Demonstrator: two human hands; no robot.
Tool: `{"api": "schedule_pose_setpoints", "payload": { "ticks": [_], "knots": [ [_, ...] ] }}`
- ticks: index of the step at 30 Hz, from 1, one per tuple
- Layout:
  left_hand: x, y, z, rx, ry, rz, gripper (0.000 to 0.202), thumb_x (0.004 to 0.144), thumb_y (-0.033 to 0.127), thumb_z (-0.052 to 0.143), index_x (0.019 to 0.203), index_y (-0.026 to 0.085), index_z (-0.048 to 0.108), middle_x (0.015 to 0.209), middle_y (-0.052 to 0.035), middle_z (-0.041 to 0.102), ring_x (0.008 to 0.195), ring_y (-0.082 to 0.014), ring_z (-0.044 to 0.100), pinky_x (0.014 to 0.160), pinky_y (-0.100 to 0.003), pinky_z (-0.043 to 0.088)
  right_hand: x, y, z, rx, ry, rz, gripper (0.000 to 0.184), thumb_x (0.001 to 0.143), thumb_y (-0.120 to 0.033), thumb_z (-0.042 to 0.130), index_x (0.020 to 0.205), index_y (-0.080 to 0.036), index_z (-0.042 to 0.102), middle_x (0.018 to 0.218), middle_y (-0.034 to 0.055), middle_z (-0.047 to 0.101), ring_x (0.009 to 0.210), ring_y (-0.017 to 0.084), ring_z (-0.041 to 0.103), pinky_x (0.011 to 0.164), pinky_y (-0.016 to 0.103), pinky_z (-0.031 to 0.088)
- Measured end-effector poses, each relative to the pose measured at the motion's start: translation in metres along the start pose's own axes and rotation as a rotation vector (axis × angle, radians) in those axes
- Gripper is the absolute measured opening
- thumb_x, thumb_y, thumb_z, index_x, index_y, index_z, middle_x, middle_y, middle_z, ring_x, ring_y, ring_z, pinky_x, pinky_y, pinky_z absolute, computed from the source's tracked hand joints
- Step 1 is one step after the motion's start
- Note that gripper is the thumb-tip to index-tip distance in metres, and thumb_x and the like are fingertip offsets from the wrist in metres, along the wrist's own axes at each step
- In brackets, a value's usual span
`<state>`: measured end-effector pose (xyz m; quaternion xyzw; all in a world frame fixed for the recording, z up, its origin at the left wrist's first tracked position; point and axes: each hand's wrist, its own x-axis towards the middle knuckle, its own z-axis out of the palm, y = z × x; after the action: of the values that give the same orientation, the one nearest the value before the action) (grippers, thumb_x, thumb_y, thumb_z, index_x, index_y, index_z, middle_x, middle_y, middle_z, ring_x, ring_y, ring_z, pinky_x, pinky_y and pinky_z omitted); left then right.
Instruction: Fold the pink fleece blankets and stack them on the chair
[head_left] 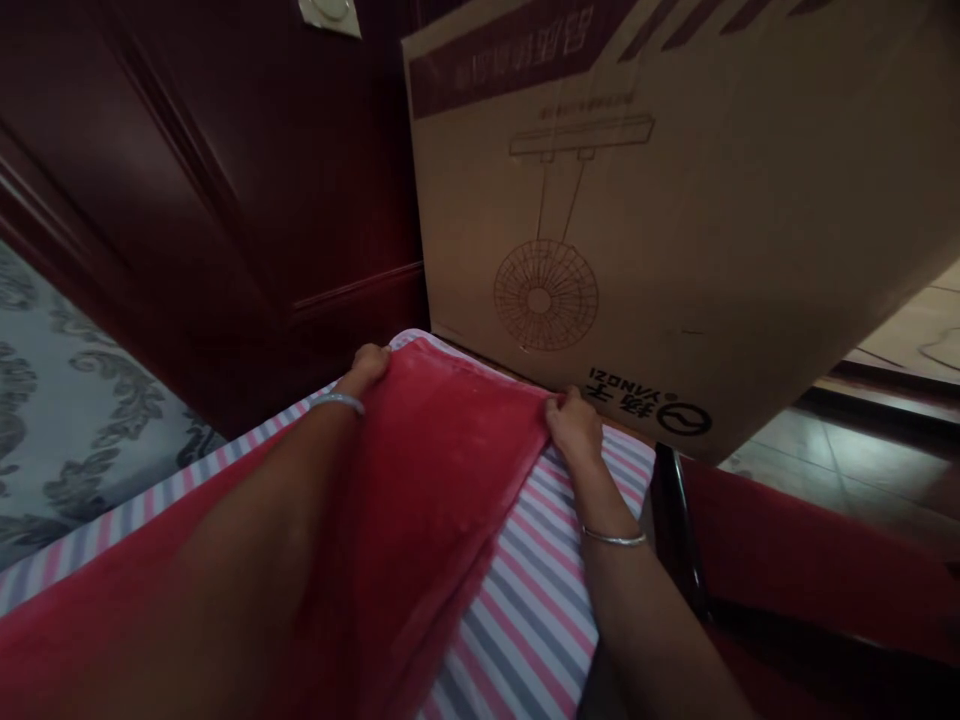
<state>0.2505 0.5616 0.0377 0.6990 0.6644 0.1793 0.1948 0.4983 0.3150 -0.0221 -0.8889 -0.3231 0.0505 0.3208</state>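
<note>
Red cloth (450, 430) lies atop striped cover (529, 570), long axis running from fingers back toward wearer. Left hand (369, 366): fingers closed on far left corner. Right hand (576, 425): pinching far right corner. Neither nearer.

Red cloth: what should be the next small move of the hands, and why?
Perhaps the right hand should slide along the right edge of the red cloth and smooth it: that edge looks creased nearer the camera, while the left hand holds the opposite side near the far end.
</note>
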Motion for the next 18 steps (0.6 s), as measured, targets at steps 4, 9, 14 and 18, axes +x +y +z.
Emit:
{"api": "schedule_pose_setpoints", "payload": {
  "ticks": [4, 9, 14, 18],
  "knots": [
    [0.008, 0.012, 0.005, -0.012, -0.005, 0.002, 0.038, 0.094, 0.045, 0.055, 0.103, 0.011, 0.072, 0.080, -0.0142, 0.071, 0.080, -0.0307, 0.070, 0.065, -0.038, 0.052, -0.001, 0.001, 0.000, 0.118, 0.058, -0.089, 0.035, 0.089, -0.024, 0.052, 0.120, -0.016, 0.067, 0.102, 0.0146, 0.072, 0.097, 0.029, 0.067, 0.087, 0.038, 0.049],
    [0.008, 0.026, -0.006, -0.044, 0.057, 0.178, 0.017, 0.089, 0.034, 0.062, 0.089, 0.017, 0.068, 0.084, -0.0054, 0.067, 0.086, -0.0205, 0.064, 0.075, -0.028, 0.049, -0.004, 0.000, -0.006, 0.476, 0.410, -0.435, 0.032, 0.090, -0.023, 0.042, 0.111, -0.018, 0.066, 0.109, 0.0113, 0.066, 0.106, 0.025, 0.061, 0.098, 0.037, 0.046],
    [0.012, 0.030, -0.020, -0.065, 0.318, 0.291, 0.019, 0.095, 0.032, 0.051, 0.097, 0.019, 0.064, 0.100, -0.0075, 0.068, 0.092, -0.0203, 0.059, 0.083, -0.030, 0.047, 0.001, 0.002, -0.005, 0.531, 0.514, -0.414, 0.029, 0.092, -0.026, 0.044, 0.110, -0.019, 0.065, 0.106, 0.0099, 0.064, 0.105, 0.025, 0.059, 0.099, 0.039, 0.045],
    [0.009, 0.023, 0.003, 0.032, 0.177, 0.187, 0.015, 0.092, 0.030, 0.057, 0.096, 0.020, 0.066, 0.107, -0.0115, 0.071, 0.104, -0.0268, 0.063, 0.089, -0.036, 0.047, 0.011, 0.007, 0.010, 0.412, 0.371, -0.297, 0.031, 0.088, -0.022, 0.047, 0.111, -0.018, 0.067, 0.107, 0.0111, 0.067, 0.104, 0.026, 0.060, 0.097, 0.038, 0.046]
  ]
}}
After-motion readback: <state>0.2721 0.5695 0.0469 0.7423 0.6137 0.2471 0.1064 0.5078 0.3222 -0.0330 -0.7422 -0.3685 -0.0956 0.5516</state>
